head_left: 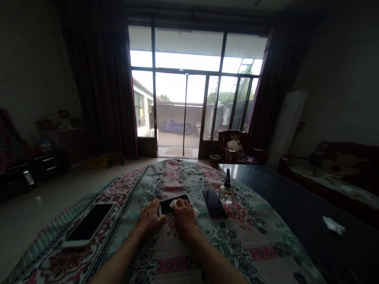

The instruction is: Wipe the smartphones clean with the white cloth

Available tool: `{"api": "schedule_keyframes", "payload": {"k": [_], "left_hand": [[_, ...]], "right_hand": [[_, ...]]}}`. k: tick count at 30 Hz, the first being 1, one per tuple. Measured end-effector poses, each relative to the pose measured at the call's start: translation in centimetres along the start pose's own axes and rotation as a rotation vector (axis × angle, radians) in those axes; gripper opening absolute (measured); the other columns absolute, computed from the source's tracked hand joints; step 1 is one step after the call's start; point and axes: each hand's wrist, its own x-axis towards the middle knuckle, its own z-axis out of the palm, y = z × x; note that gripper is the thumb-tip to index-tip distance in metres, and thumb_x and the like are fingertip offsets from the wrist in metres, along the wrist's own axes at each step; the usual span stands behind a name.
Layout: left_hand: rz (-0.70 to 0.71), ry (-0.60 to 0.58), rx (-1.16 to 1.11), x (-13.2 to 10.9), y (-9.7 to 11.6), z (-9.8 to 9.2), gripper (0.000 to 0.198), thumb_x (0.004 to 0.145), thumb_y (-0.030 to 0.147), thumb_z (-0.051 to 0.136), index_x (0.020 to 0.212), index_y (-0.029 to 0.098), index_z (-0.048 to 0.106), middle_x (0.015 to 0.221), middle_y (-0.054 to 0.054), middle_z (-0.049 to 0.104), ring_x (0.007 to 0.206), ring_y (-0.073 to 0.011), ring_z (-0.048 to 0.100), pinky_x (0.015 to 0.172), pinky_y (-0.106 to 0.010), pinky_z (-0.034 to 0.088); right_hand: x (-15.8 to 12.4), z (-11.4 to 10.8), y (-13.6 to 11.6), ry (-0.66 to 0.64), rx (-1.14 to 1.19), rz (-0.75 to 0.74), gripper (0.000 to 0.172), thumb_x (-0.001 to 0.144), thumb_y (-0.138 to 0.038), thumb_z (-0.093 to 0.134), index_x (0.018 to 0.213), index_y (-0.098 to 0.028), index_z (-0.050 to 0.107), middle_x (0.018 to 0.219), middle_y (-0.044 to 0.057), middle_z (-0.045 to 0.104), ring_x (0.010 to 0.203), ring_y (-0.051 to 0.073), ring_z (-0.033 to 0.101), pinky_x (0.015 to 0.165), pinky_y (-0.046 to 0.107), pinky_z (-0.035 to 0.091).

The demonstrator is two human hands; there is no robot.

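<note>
A white-edged smartphone (166,208) with a dark screen lies on the flowered tablecloth in front of me. My left hand (149,217) grips its left end, thumb along the near edge. Pressed onto the screen, a crumpled white tissue (173,203) is bunched under my right hand (184,216), whose fingers are closed on it. Part of the phone is hidden by that hand. To the right lies a dark phone (214,203), and beside it stands a clear bottle (226,195) with a black top. A larger white-framed phone or tablet (89,224) rests at the left.
The patterned cloth (166,264) covers a rounded surface. A dark glossy table (284,205) adjoins it on the right, with a crumpled white tissue (334,226) on it. Beyond are a wooden armchair (233,142), a sofa (340,161) and glass doors (185,114).
</note>
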Motion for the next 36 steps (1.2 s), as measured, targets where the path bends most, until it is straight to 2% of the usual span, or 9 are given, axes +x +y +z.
{"api": "schedule_keyframes", "payload": {"k": [4,9,12,17,20,22,26,31,36], "left_hand": [[0.002,0.011,-0.056,0.6,-0.4,-0.4,0.07,0.076,0.035,0.052,0.141,0.009,0.043,0.154,-0.016,0.038,0.142,-0.0314,0.033,0.115,-0.044,0.028],[0.005,0.019,-0.109,0.7,-0.5,-1.1,0.068,0.069,0.036,0.06,0.132,0.014,0.051,0.149,-0.012,0.045,0.138,-0.0322,0.039,0.113,-0.041,0.032],[0.001,0.016,-0.132,0.6,-0.7,-1.4,0.068,0.068,0.037,0.062,0.132,0.015,0.052,0.152,-0.013,0.041,0.139,-0.0325,0.038,0.113,-0.042,0.032],[0.019,0.011,-0.147,0.8,-1.2,-1.0,0.073,0.069,0.039,0.064,0.136,0.013,0.05,0.155,-0.016,0.034,0.141,-0.0352,0.034,0.113,-0.046,0.031],[0.013,-0.001,-0.115,1.1,-1.6,-0.5,0.076,0.07,0.039,0.063,0.138,0.011,0.047,0.156,-0.016,0.033,0.142,-0.0338,0.033,0.115,-0.045,0.029],[0.008,-0.009,-0.102,1.2,-1.7,-0.4,0.075,0.07,0.041,0.062,0.138,0.012,0.048,0.156,-0.015,0.033,0.142,-0.0333,0.033,0.115,-0.044,0.029],[0.013,0.0,-0.101,1.2,-1.8,-0.5,0.073,0.07,0.043,0.062,0.136,0.014,0.051,0.155,-0.014,0.036,0.142,-0.0325,0.034,0.114,-0.042,0.031],[0.025,0.007,-0.103,1.1,-1.7,-0.6,0.072,0.069,0.044,0.062,0.134,0.013,0.053,0.154,-0.014,0.037,0.141,-0.0323,0.035,0.114,-0.042,0.031],[0.025,0.027,-0.141,1.1,-2.0,-0.5,0.07,0.067,0.042,0.065,0.131,0.016,0.055,0.153,-0.012,0.04,0.14,-0.0328,0.036,0.114,-0.043,0.031]], "right_hand": [[1.6,0.4,-1.4,-0.007,0.016,0.004,0.017,0.085,-0.028,0.061,0.099,-0.026,0.071,0.112,0.006,0.064,0.103,0.024,0.052,0.083,0.032,0.036],[2.5,-0.5,2.2,0.049,0.008,0.14,0.028,0.091,-0.015,0.046,0.1,-0.023,0.072,0.111,0.01,0.063,0.103,0.025,0.052,0.084,0.034,0.036],[2.7,-0.6,3.1,0.065,0.008,0.185,0.031,0.092,-0.013,0.042,0.1,-0.022,0.071,0.112,0.011,0.063,0.102,0.025,0.052,0.085,0.034,0.036],[2.9,0.8,0.1,0.035,0.038,0.089,0.019,0.087,-0.025,0.058,0.101,-0.026,0.071,0.112,0.008,0.063,0.104,0.024,0.051,0.085,0.033,0.036],[2.8,1.6,-1.2,-0.035,0.091,-0.029,0.041,0.068,-0.04,0.079,0.106,-0.029,0.07,0.116,0.006,0.062,0.105,0.026,0.05,0.087,0.034,0.036],[2.8,1.7,-1.1,-0.039,0.121,-0.053,0.048,0.062,-0.043,0.082,0.107,-0.03,0.07,0.116,0.004,0.061,0.105,0.026,0.05,0.087,0.034,0.036],[2.7,1.2,0.7,0.022,0.124,0.07,0.021,0.085,-0.029,0.06,0.103,-0.027,0.07,0.115,0.006,0.062,0.107,0.025,0.05,0.088,0.034,0.035],[2.5,0.6,3.0,0.112,0.129,0.269,0.032,0.086,-0.015,0.048,0.109,-0.025,0.068,0.12,0.008,0.061,0.11,0.027,0.049,0.089,0.036,0.033],[2.5,0.8,3.4,0.162,0.161,0.269,0.034,0.088,-0.013,0.043,0.108,-0.024,0.069,0.118,0.007,0.062,0.109,0.024,0.05,0.091,0.033,0.034]]}}
